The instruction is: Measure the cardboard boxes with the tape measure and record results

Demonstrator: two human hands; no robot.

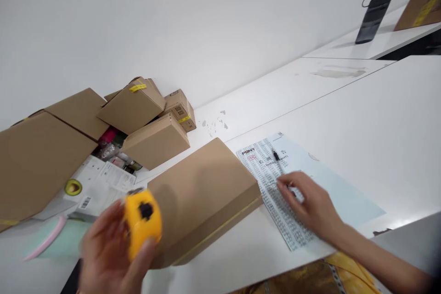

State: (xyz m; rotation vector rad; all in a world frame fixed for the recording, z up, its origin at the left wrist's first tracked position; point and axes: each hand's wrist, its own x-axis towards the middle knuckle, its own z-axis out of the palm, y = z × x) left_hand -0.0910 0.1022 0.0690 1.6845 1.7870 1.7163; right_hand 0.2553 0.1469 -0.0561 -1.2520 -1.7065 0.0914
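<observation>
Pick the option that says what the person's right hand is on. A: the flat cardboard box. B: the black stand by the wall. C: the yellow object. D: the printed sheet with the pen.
D: the right hand lies on the printed sheet at the pen, while the left hand holds the yellow object.
</observation>
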